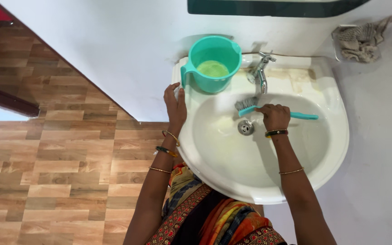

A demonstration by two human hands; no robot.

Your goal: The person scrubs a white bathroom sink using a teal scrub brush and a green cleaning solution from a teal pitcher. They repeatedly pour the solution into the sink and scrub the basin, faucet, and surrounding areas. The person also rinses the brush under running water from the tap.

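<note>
A white wall and wood-patterned tile floor (69,172) surround a white wash basin (332,149). The left hand (175,106) lies flat and open on the basin's rim beside a teal jug (212,63). The right hand (275,117) is closed around a teal scrub brush (302,115), bristles against the bowl near the tap (260,72).

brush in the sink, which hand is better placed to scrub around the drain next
Right, probably. The right hand already grips the teal brush, bristles down in the basin beside the drain. The left hand rests on the sink rim, bracing.
</note>
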